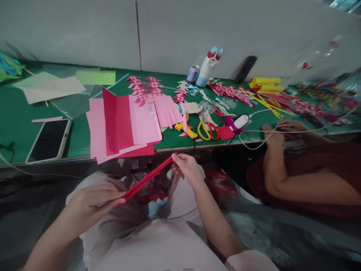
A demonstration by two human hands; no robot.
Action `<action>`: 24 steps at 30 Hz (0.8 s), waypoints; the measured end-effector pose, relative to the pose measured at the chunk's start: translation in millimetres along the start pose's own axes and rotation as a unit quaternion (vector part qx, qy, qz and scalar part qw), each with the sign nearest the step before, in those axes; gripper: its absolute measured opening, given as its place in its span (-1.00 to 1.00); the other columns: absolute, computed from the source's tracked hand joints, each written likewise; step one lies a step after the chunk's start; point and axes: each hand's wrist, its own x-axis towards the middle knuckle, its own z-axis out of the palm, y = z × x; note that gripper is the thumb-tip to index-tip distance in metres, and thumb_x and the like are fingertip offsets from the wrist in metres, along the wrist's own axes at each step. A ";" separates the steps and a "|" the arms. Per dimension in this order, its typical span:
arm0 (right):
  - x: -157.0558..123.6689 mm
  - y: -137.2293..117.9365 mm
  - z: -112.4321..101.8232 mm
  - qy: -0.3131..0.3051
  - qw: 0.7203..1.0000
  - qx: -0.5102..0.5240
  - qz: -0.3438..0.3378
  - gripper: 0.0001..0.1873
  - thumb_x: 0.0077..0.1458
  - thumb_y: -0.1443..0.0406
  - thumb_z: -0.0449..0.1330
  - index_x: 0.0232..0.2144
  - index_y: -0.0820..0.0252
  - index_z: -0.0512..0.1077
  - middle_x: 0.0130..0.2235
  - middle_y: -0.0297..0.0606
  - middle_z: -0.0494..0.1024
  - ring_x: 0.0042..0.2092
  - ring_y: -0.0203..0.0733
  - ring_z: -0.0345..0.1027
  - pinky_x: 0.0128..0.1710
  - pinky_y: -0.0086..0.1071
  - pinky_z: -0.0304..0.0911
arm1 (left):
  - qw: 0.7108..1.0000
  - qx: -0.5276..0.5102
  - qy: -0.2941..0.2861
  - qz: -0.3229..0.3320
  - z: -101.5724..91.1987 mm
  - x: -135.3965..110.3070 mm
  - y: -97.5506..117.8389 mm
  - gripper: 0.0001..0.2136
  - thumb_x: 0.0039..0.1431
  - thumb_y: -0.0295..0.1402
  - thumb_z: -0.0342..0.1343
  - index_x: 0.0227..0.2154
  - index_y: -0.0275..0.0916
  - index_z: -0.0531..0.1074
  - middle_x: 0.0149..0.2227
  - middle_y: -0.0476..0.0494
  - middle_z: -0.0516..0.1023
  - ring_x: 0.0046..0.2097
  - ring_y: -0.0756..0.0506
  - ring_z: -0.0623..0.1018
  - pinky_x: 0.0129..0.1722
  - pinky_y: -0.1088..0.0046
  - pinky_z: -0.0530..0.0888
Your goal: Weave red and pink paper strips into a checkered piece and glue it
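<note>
A long, narrow strip of folded red paper stretches slantwise between my two hands, above my lap. My left hand pinches its lower end between thumb and fingers. At the upper end, my right hand grips the strip with thumb and fingertips, just below the table edge. Beyond them, pink paper sheets lie stacked on the green table, with a creased red sheet standing partly open on top. Some pink paper beside the stack is cut into strips.
Scissors with yellow and red handles lie right of the paper. A phone rests at the left edge. Woven pink-and-red paper pieces, a can and a bottle stand or lie behind. At right, another person's hands work near a white cable.
</note>
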 end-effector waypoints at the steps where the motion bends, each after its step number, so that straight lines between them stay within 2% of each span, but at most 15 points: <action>1: 1.3 0.7 -0.8 0.007 1.000 -0.004 -0.005 -0.47 -0.25 -0.11 0.35 -0.55 0.23 0.39 -0.61 -0.34 0.43 -0.63 -0.40 0.23 -0.71 -0.54 0.12 | 1.000 0.001 0.007 -0.008 -0.2 0.1 1.0 -0.89 0.12 -0.41 0.17 -0.36 -0.14 0.61 -0.39 -0.07 0.64 -0.33 -0.04 0.60 -0.31 0.58 0.50; 5: 3.5 1.5 -6.0 0.031 0.998 -0.017 -0.059 -0.47 -0.24 -0.07 0.36 -0.38 0.19 0.37 -0.59 -0.46 0.39 -0.65 -0.44 0.12 -0.71 -0.53 0.00 | 0.996 -0.021 0.043 -0.077 0.8 -0.5 1.3 -0.91 0.08 -0.31 0.21 -0.41 -0.13 0.61 -0.39 -0.07 0.66 -0.34 -0.06 0.61 -0.34 0.56 0.52; 8: 3.3 1.1 -12.1 0.009 0.995 -0.027 -0.094 -0.48 -0.18 -0.04 0.35 -0.27 0.19 0.42 -0.54 -0.45 0.39 -0.62 -0.45 0.07 -0.67 -0.50 -0.01 | 0.988 -0.051 0.073 -0.126 3.9 -1.1 -1.1 -0.90 0.05 -0.26 0.23 -0.41 -0.11 0.62 -0.38 -0.07 0.66 -0.33 -0.09 0.62 -0.33 0.52 0.54; 13: 2.8 -0.8 -22.0 -0.014 0.991 -0.039 -0.124 -0.59 -0.13 -0.02 0.34 -0.44 0.21 0.49 -0.46 -0.35 0.45 -0.59 -0.45 0.06 -0.62 -0.47 -0.01 | 0.971 -0.103 0.109 -0.189 9.1 1.4 -1.5 -0.89 0.00 -0.24 0.25 -0.46 -0.12 0.62 -0.39 -0.10 0.67 -0.36 -0.11 0.62 -0.36 0.48 0.56; 19: 4.3 -5.8 -25.2 0.011 0.990 -0.043 -0.133 -0.57 -0.16 -0.04 0.34 -0.49 0.21 0.47 -0.60 -0.43 0.32 -0.61 -0.43 -0.01 -0.63 -0.46 -0.08 | 0.954 -0.127 0.134 -0.238 12.0 5.5 4.2 -0.81 -0.07 -0.15 0.28 -0.44 -0.14 0.62 -0.39 -0.14 0.67 -0.37 -0.14 0.63 -0.37 0.43 0.57; 24: 5.8 -5.8 -24.7 0.011 0.991 -0.013 -0.131 -0.58 -0.15 -0.02 0.35 -0.45 0.22 0.48 -0.60 -0.44 0.29 -0.61 -0.45 -0.03 -0.64 -0.47 -0.15 | 0.957 -0.106 0.133 -0.234 13.7 6.3 5.9 -0.76 -0.03 -0.13 0.25 -0.35 -0.14 0.62 -0.29 -0.15 0.67 -0.27 -0.15 0.63 -0.28 0.40 0.56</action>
